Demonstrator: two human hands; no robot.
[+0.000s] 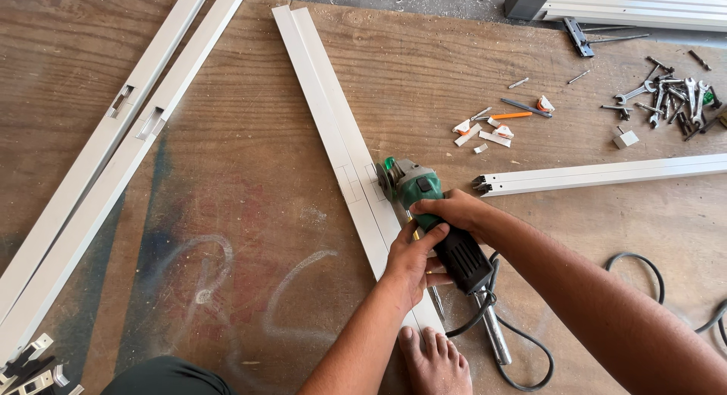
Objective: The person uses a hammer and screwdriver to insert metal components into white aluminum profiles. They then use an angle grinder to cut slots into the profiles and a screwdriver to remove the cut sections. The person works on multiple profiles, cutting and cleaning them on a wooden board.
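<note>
Both forearms reached in from the lower edge, converging near the middle. The right hand (452, 210) curled palm-down, fingers wrapped in a firm grip. The left hand (410, 260) sat just below it, thumb raised and fingers folded underneath. A bare foot (433, 361) rested flat beneath the left wrist.

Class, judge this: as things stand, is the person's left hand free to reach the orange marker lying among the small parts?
Probably not: the left hand grips the angle grinder together with the right hand, and the orange marker lies well beyond, past the grinder.
</note>
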